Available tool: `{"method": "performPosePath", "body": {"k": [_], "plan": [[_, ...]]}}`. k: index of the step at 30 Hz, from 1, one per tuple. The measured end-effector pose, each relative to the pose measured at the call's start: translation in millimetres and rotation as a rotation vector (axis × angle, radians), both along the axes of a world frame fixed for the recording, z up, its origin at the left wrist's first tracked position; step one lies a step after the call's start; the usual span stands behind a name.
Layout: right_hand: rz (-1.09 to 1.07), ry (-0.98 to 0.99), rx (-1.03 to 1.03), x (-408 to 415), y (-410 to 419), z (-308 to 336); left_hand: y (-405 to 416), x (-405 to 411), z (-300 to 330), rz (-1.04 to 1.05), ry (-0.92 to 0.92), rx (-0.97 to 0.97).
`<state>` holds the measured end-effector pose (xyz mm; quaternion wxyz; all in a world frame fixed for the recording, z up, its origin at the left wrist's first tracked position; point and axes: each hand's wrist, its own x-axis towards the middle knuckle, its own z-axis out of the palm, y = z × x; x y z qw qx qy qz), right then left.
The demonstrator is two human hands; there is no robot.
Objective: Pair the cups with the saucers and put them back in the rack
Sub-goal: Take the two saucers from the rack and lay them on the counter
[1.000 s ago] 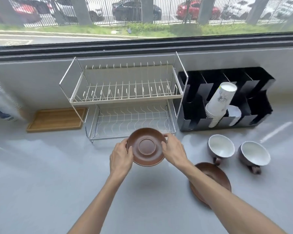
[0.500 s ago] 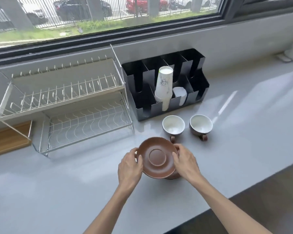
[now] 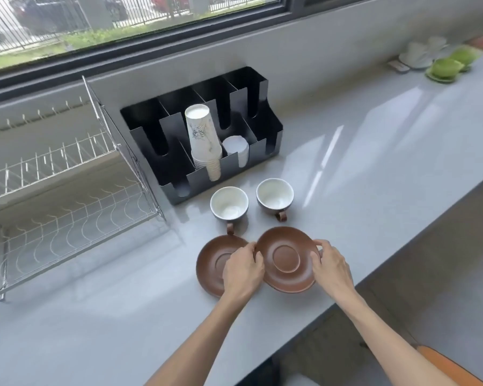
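Both my hands grip one brown saucer (image 3: 286,260) by its rim: my left hand (image 3: 243,270) on its left edge, my right hand (image 3: 332,267) on its right edge. It sits low over the grey counter, its left edge overlapping a second brown saucer (image 3: 209,263) that lies flat and is partly hidden under my left hand. Just beyond stand two brown cups with white insides, the left cup (image 3: 229,204) and the right cup (image 3: 274,195), upright, handles toward me. The two-tier wire rack (image 3: 67,196) stands at the left with nothing on its tiers.
A black divided organiser (image 3: 262,112) behind the cups holds a stack of paper cups (image 3: 204,140) and white lids (image 3: 236,147). Green and white crockery (image 3: 445,66) sits far right. The counter's front edge (image 3: 374,277) runs diagonally close by my right hand.
The saucer held in both hands has travelled right, from in front of the rack to beside the second saucer on the counter. My view has swung right with it.
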<state>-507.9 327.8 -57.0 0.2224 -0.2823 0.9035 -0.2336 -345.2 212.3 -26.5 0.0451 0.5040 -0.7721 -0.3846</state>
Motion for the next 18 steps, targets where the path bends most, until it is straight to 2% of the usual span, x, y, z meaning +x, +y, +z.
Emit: {"method": "performPosePath", "body": {"k": [6, 18], "plan": [[-0.023, -0.004, 0.033, -29, 7, -12, 4, -33, -9, -0.069, -0.062, 0.041], [-0.011, -0.016, 0.059, -36, 2, -27, 1, -42, -23, -0.091, -0.148, 0.032]]}}
